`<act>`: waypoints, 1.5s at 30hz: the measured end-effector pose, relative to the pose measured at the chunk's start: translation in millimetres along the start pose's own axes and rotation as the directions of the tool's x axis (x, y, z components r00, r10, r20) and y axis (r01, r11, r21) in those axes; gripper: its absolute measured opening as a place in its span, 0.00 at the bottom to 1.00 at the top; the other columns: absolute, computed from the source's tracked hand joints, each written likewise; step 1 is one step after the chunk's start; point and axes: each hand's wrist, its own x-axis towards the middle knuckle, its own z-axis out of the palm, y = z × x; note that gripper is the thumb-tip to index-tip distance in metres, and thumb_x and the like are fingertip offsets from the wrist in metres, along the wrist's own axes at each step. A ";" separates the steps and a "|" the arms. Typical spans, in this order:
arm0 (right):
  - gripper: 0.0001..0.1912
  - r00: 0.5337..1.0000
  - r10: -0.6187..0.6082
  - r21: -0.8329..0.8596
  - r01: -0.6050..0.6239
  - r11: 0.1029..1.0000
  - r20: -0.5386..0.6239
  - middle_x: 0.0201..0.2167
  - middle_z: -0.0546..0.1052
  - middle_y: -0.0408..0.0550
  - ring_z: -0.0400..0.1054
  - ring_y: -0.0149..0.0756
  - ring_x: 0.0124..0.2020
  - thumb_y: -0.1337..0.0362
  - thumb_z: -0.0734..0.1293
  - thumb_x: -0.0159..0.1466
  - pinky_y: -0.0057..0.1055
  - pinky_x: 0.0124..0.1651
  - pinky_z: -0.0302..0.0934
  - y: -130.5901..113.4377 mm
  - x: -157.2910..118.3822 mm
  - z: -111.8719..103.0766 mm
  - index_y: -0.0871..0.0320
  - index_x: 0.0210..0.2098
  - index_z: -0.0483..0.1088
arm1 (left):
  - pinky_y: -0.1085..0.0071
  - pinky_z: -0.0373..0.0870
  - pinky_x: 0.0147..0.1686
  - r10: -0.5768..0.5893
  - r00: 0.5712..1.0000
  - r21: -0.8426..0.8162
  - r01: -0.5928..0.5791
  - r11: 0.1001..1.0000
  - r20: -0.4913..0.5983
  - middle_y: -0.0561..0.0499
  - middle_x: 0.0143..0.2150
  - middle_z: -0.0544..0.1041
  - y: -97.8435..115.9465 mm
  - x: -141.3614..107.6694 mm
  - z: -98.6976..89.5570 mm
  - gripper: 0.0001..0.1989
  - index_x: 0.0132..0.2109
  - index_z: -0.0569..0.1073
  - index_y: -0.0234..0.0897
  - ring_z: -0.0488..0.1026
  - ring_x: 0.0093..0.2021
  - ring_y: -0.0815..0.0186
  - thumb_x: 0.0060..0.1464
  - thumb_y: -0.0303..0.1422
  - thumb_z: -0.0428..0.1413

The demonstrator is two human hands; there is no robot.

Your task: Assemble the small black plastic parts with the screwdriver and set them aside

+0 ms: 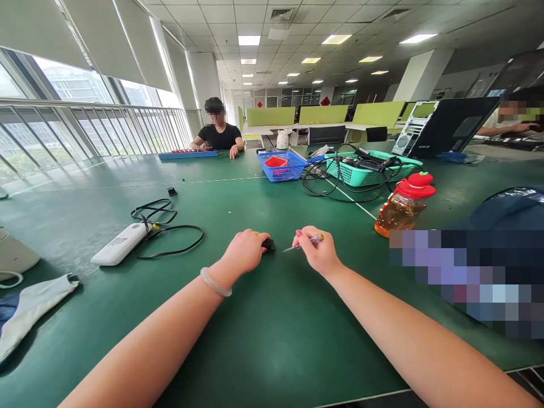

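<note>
My left hand (246,249), with a pale bangle (215,282) at the wrist, is closed on a small black block-like part (269,245) at the green tabletop. Only the part's right end shows past my fingers. In my right hand (317,252) is a slim screwdriver (304,242), pinched between thumb and fingers. Its thin metal tip points left and down, a short way from the black part and apart from it. Another small black part (171,191) lies farther off on the table's left side.
A white power bank (123,243) with a black cable (187,228) lies left. Ahead are a blue basket (283,177) and a green basket (361,180) of cables. A red-capped bottle (402,209) stands right. Across the table sits a person (219,136) by a blue tray (187,154).
</note>
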 end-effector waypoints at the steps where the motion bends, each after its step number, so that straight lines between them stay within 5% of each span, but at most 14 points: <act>1: 0.24 0.999 -0.035 -0.009 0.035 0.999 0.008 0.19 0.74 0.46 0.69 0.37 0.28 0.55 0.58 0.68 0.34 0.36 0.62 -1.5 -0.5 0.5 0.54 0.19 0.70 | 0.57 0.70 0.51 -0.017 1.000 -0.020 0.017 1.000 -0.016 0.44 0.48 0.80 -1.0 3.4 6.4 0.19 0.57 0.71 0.40 0.73 0.51 0.51 0.59 0.31 0.52; 11: 0.13 0.920 -0.371 -0.088 0.383 0.920 0.126 0.22 0.76 0.41 0.65 0.31 0.25 0.68 0.60 0.66 0.36 0.42 0.60 -5.8 -1.4 8.5 0.54 0.26 0.70 | 0.58 0.68 0.57 -0.138 0.982 -0.341 0.088 0.936 -0.126 0.45 0.50 0.79 -16.0 3.4 34.9 0.23 0.59 0.70 0.39 0.71 0.54 0.55 0.55 0.34 0.57; 21: 0.12 0.895 -0.397 -0.163 0.431 0.888 0.205 0.23 0.76 0.41 0.66 0.31 0.27 0.68 0.61 0.66 0.36 0.45 0.58 -4.3 -2.0 13.1 0.55 0.27 0.70 | 0.58 0.66 0.59 -0.123 0.986 -0.369 0.073 0.926 -0.114 0.48 0.52 0.79 -11.6 3.4 33.2 0.21 0.57 0.72 0.42 0.69 0.57 0.56 0.56 0.33 0.56; 31: 0.10 0.774 -0.465 -0.249 0.597 0.762 0.431 0.23 0.72 0.40 0.63 0.31 0.28 0.62 0.64 0.64 0.40 0.57 0.51 -8.4 -5.8 14.9 0.56 0.26 0.71 | 0.59 0.67 0.59 -0.145 0.984 -0.385 0.094 0.918 -0.107 0.48 0.52 0.79 -13.5 6.4 34.6 0.22 0.58 0.72 0.41 0.69 0.56 0.56 0.55 0.30 0.56; 45: 0.11 0.804 -0.457 -0.280 0.571 0.772 0.379 0.23 0.73 0.41 0.65 0.31 0.28 0.66 0.61 0.66 0.42 0.57 0.53 -9.9 -2.1 6.7 0.54 0.28 0.71 | 0.59 0.67 0.59 -0.172 0.982 -0.405 0.125 0.906 -0.082 0.46 0.52 0.78 -13.2 4.7 30.9 0.23 0.59 0.71 0.42 0.70 0.57 0.56 0.55 0.32 0.57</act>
